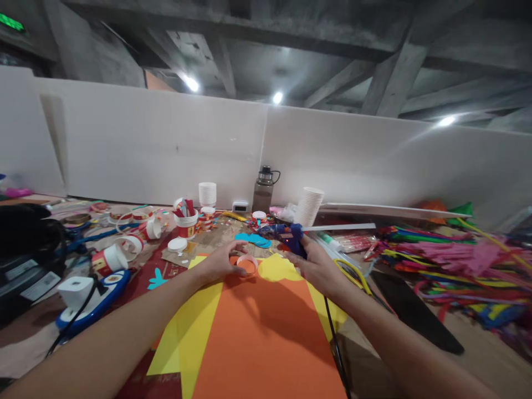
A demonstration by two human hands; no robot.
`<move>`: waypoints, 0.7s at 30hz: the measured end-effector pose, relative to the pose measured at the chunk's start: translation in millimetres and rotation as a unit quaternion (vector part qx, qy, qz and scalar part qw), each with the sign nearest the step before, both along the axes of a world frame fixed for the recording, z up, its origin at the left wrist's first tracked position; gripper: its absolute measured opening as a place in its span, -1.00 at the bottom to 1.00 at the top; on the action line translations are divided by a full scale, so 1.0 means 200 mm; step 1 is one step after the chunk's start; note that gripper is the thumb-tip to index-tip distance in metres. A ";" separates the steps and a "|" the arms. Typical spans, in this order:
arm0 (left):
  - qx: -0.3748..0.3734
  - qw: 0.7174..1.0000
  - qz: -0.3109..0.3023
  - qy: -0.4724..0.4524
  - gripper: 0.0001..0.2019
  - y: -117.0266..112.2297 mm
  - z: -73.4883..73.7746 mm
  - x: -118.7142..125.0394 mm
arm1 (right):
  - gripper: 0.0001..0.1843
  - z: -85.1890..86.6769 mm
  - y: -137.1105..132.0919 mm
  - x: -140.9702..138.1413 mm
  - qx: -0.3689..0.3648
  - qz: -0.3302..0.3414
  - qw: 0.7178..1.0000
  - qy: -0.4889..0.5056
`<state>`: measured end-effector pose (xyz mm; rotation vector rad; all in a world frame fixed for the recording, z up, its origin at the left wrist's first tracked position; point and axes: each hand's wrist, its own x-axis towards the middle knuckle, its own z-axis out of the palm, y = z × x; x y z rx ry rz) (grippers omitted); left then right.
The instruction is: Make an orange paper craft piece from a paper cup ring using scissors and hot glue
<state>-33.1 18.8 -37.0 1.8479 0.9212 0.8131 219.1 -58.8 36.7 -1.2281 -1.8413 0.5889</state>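
Observation:
My right hand [313, 263] is wrapped round the handle of a blue hot glue gun [293, 239], whose nozzle points left. A long whitish glue stick [338, 227] sticks out of its back. My left hand [224, 260] is closed at the left side of a thin pale ring [256, 267], thumb in front; the exact grip is small to see. The ring stands over the far end of an orange sheet [266, 338]. Beside it lies a scalloped yellow paper shape [280, 268]. Yellow sheets [183, 332] show under the orange one.
Turquoise paper pieces [253, 239], a red-and-white paper cup [185, 226], stacked white cups [310, 206] and a water bottle [263, 191] stand or lie beyond. Pipe cleaners [469, 260] crowd the right. A blue-white power strip [97, 302] is at left; a black cord [332, 332] trails at right.

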 end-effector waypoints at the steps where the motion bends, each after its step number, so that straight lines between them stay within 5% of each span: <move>1: -0.001 1.000 -0.001 -0.005 -0.21 0.01 -0.01 0.00 | -0.54 -0.02 0.02 0.00 0.005 -0.011 1.000 0.011; 9: 0.008 1.000 -0.002 -0.014 -0.24 0.03 -0.03 0.00 | -0.66 -0.19 0.05 0.06 -0.038 -0.043 0.998 0.016; 14: 0.009 1.000 -0.015 -0.009 -0.21 0.04 -0.03 -0.01 | -0.67 -0.19 0.04 0.07 -0.064 -0.024 0.997 0.037; 21: -0.013 0.999 -0.037 -0.035 -0.17 0.06 -0.04 -0.02 | -0.66 -0.19 0.04 0.09 0.007 -0.052 0.999 0.011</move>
